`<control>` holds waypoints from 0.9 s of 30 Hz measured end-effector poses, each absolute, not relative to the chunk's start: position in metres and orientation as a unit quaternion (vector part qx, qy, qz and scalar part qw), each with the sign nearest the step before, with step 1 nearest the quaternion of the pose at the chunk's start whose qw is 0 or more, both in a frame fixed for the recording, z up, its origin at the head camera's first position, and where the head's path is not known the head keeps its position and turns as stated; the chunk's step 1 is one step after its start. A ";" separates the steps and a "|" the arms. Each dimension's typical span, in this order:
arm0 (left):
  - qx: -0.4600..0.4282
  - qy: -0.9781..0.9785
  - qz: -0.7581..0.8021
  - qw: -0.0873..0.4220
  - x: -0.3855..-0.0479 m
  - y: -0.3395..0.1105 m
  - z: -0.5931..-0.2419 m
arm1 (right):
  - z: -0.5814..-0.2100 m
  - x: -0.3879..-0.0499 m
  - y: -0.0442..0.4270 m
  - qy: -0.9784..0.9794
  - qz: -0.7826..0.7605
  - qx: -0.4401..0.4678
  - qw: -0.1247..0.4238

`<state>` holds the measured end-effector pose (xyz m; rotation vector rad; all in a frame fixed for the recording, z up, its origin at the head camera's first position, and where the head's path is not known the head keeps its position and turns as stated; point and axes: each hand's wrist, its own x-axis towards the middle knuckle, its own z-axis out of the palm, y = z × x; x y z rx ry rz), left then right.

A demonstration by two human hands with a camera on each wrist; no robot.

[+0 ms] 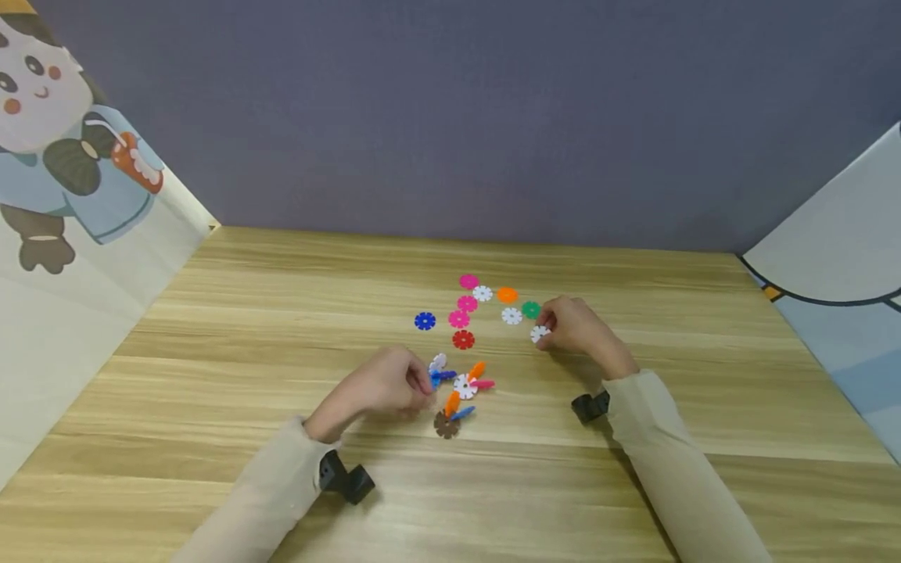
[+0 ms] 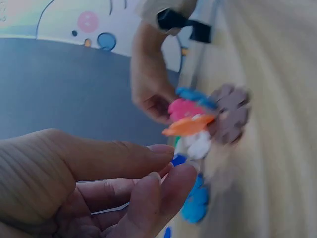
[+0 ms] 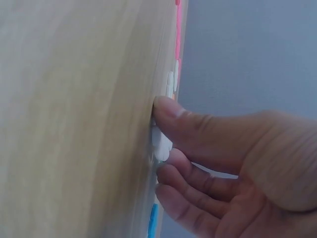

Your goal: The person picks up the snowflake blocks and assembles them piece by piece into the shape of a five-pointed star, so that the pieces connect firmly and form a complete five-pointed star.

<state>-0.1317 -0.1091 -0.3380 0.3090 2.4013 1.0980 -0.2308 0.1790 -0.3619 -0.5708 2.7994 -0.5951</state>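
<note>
My right hand [image 1: 573, 332] is at the right end of the loose pieces, pinching a white notched disc [image 1: 539, 334] at the table surface. In the right wrist view, that disc [image 3: 162, 145] shows edge-on between thumb and fingers. My left hand [image 1: 387, 381] hovers beside a joined group of discs, its fingers loosely bent with nothing seen between them. The group has a white disc [image 1: 464, 386] with upright orange and pink ones, a light blue disc [image 1: 435, 378], and a brown disc [image 2: 232, 114] with an orange disc [image 2: 188, 125] standing from it. Fingers partly hide its left side.
Loose discs lie flat farther back: dark blue [image 1: 425, 321], red [image 1: 463, 339], several pink [image 1: 468, 303], white [image 1: 511, 316], orange [image 1: 507, 295] and green [image 1: 531, 310]. A grey wall [image 1: 479, 125] rises behind the wooden table [image 1: 176, 391], with printed panels at both sides.
</note>
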 end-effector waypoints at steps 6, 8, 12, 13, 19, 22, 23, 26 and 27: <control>0.090 0.873 0.425 0.221 -0.145 -0.123 -0.337 | -0.365 -0.231 0.178 0.953 -0.204 -0.196 0.108; 0.088 0.876 0.423 0.214 -0.149 -0.127 -0.338 | -0.365 -0.232 0.178 0.953 -0.204 -0.195 0.107; 0.091 0.890 0.403 0.191 -0.156 -0.128 -0.339 | -0.365 -0.231 0.177 0.954 -0.206 -0.189 0.106; 0.096 0.893 0.400 0.183 -0.158 -0.128 -0.338 | -0.364 -0.230 0.177 0.954 -0.208 -0.189 0.104; 0.088 0.905 0.389 0.148 -0.170 -0.123 -0.339 | -0.365 -0.229 0.176 0.953 -0.214 -0.197 0.086; 0.070 0.910 0.385 0.137 -0.177 -0.120 -0.341 | -0.366 -0.229 0.175 0.953 -0.216 -0.198 0.084; 0.067 0.912 0.383 0.131 -0.180 -0.119 -0.341 | -0.367 -0.229 0.176 0.952 -0.217 -0.199 0.083; 0.059 0.921 0.371 0.106 -0.188 -0.117 -0.344 | -0.367 -0.229 0.176 0.952 -0.222 -0.196 0.084; 0.058 0.923 0.367 0.098 -0.191 -0.116 -0.345 | -0.367 -0.229 0.176 0.951 -0.222 -0.197 0.084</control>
